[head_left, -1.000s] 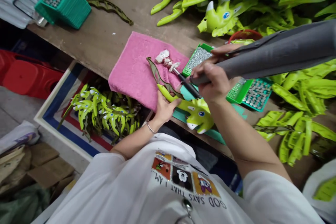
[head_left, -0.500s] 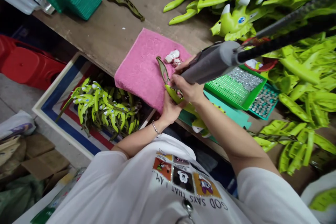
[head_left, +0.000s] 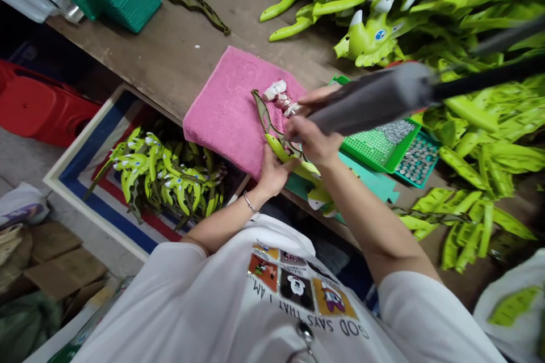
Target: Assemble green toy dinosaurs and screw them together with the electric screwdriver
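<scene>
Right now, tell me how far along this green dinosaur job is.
Done, it seems: the dinosaurs in the striped box. In hand: the left hand holds one dinosaur, and the right hand holds a gray tool over it. Left, probably: the heap on the bench, beside trays of studs.

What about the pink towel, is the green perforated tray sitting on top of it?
No, the green perforated tray lies off to the right of the pink towel, not on it.
</scene>
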`<state>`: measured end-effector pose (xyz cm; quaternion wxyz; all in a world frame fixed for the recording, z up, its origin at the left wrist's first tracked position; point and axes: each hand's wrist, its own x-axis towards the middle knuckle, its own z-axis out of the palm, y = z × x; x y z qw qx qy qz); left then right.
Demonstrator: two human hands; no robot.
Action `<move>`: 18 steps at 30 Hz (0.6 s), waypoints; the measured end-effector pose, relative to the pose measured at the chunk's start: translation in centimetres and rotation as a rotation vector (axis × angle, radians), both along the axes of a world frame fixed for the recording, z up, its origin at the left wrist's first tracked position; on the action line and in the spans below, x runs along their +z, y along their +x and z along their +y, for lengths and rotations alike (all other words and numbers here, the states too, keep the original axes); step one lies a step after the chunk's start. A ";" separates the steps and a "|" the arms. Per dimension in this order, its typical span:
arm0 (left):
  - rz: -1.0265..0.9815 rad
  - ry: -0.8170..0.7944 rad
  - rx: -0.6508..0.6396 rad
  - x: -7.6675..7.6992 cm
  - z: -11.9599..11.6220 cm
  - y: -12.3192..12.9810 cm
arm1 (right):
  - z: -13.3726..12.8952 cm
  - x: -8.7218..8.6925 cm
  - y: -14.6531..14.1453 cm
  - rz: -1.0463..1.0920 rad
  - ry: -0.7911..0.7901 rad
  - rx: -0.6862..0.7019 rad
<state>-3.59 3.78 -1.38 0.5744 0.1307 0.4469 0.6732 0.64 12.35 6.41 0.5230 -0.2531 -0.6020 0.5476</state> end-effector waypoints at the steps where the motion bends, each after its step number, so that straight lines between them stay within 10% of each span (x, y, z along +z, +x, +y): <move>1: -0.029 -0.005 -0.011 0.1 0.0 -0.1 | -0.6 0.4 0.9 0.034 0.008 -0.043; 18: -0.027 -0.024 -0.030 0.0 0.0 -0.3 | -3.6 -2.4 6.1 -0.007 -0.044 -0.116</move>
